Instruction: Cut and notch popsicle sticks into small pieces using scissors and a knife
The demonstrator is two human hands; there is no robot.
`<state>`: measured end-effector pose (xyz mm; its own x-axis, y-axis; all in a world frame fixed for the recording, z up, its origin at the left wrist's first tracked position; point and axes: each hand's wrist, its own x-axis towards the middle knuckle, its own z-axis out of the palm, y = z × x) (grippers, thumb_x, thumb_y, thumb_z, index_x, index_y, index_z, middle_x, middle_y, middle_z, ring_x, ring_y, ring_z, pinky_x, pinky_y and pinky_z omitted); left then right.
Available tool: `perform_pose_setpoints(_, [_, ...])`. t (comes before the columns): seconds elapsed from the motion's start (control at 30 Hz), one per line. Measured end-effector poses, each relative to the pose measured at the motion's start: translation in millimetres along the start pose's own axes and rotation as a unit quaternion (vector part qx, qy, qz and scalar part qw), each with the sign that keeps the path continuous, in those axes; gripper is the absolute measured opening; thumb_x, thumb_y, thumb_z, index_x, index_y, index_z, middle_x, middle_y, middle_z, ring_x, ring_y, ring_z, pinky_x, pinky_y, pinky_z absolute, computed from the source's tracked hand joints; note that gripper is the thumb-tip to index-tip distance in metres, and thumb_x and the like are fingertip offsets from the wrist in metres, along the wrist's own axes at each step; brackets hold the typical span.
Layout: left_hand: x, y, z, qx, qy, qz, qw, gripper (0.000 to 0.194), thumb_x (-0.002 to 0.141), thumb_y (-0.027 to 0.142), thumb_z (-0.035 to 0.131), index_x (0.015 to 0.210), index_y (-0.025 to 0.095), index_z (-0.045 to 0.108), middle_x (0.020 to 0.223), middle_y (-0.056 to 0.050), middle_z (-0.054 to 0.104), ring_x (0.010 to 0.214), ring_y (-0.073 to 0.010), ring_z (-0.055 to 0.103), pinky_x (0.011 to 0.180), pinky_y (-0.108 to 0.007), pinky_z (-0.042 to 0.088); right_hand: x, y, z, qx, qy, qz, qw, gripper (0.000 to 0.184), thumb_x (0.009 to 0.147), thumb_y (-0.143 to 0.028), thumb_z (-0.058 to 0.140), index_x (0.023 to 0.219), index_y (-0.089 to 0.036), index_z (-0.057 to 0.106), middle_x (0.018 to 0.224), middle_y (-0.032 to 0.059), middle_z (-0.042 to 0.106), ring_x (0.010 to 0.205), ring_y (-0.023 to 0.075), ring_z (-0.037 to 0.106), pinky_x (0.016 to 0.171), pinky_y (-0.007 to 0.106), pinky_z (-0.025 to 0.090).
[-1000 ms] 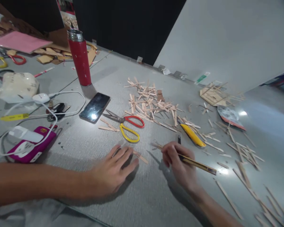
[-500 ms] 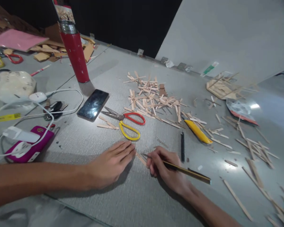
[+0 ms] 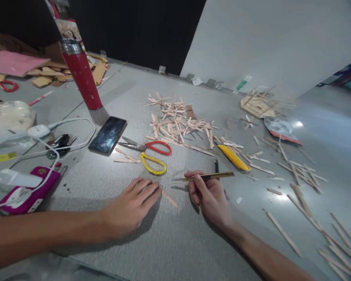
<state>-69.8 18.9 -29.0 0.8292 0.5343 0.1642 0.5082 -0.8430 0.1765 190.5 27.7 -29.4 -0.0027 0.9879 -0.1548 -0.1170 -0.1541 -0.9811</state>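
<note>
Low on the table, my left hand (image 3: pixel 134 205) lies palm down, its fingertips pinning the upper end of a short flat wooden craft stick (image 3: pixel 170 198). That stick has small marks near my fingers, and its lower end lies bare. My right hand (image 3: pixel 209 195) grips a slim black-and-gold craft knife (image 3: pixel 219 175) like a pen, its thin tip blurred and pointing left, apart from the stick. Beyond my left hand rest scissors (image 3: pixel 142 147) with one red and one yellow handle. A dark pen-like object (image 3: pixel 217 165) lies partly hidden behind my right hand.
A pile of craft sticks (image 3: pixel 178 121) lies ahead, near a yellow cutter (image 3: pixel 234 157). More sticks (image 3: pixel 283 233) are scattered at right. Leftward are a phone (image 3: pixel 108 134), a red bottle (image 3: pixel 81 78), white cables and a purple case (image 3: pixel 38 191). A stick structure (image 3: pixel 259 103) stands far right.
My right hand has drawn away from the stick and turned the knife nearly level. My left hand keeps its place on the stick. The whole view has shifted slightly.
</note>
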Motion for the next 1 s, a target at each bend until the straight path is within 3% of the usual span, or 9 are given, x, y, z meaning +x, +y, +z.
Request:
perform_pose_setpoints(0.13, [-3.4,-1.9,5.2,-0.005,-0.004,-0.013,1.0,0.068,0.083,0.006,0.058,0.15,0.008,0.046,0.147,-0.02,0.057,0.135,-0.0356,0.05,0.114,-0.051,0.038,5.9,4.3,-4.5,0.084,-0.012,0.024,0.996,0.049,0.084,-0.066,0.076,0.081,-0.018,0.068,0.053,-0.0095,0.038,0.041,0.0034,0.029,0.04,0.017,0.021])
perform_pose_setpoints(0.3, [-4.9,-3.9,9.2,0.012,-0.006,-0.009,1.0,0.066,0.085,0.005,0.054,0.15,0.008,0.046,0.146,-0.02,0.057,0.133,-0.0355,0.05,0.114,-0.052,0.037,9.2,4.4,-6.1,0.093,-0.018,0.03,0.995,0.055,0.086,-0.074,0.067,0.075,-0.02,0.061,0.047,-0.0115,0.029,0.039,0.0047,0.017,0.039,0.019,0.017])
perform_pose_setpoints(0.4, [-4.1,-3.2,8.4,0.029,-0.007,-0.007,1.0,0.065,0.083,0.003,0.053,0.148,0.008,0.048,0.146,-0.018,0.058,0.132,-0.0349,0.051,0.113,-0.051,0.037,8.1,3.8,-6.2,0.084,-0.028,0.037,0.995,0.055,0.086,-0.072,0.068,0.071,-0.02,0.059,0.047,-0.0114,0.028,0.041,0.0052,0.017,0.04,0.019,0.014])
perform_pose_setpoints(0.6, [-3.0,-1.6,5.9,0.037,-0.002,-0.008,0.999,0.068,0.078,-0.001,0.052,0.145,0.006,0.051,0.145,-0.018,0.059,0.131,-0.0339,0.051,0.113,-0.05,0.037,8.3,-1.8,-8.6,0.081,-0.057,0.049,0.994,0.052,0.079,-0.069,0.078,0.084,-0.023,0.054,0.052,-0.0145,0.024,0.044,0.0059,0.011,0.041,0.02,0.014])
perform_pose_setpoints(1.0, [-4.6,-6.1,12.1,0.031,-0.008,-0.011,0.999,0.07,0.078,0.0,0.052,0.147,0.008,0.05,0.146,-0.017,0.059,0.133,-0.0337,0.05,0.114,-0.051,0.037,14.4,-6.8,-11.6,0.12,-0.087,0.083,0.986,0.065,0.081,-0.077,0.069,0.059,-0.023,0.043,0.047,-0.0114,0.024,0.041,0.0072,0.016,0.041,0.023,0.017])
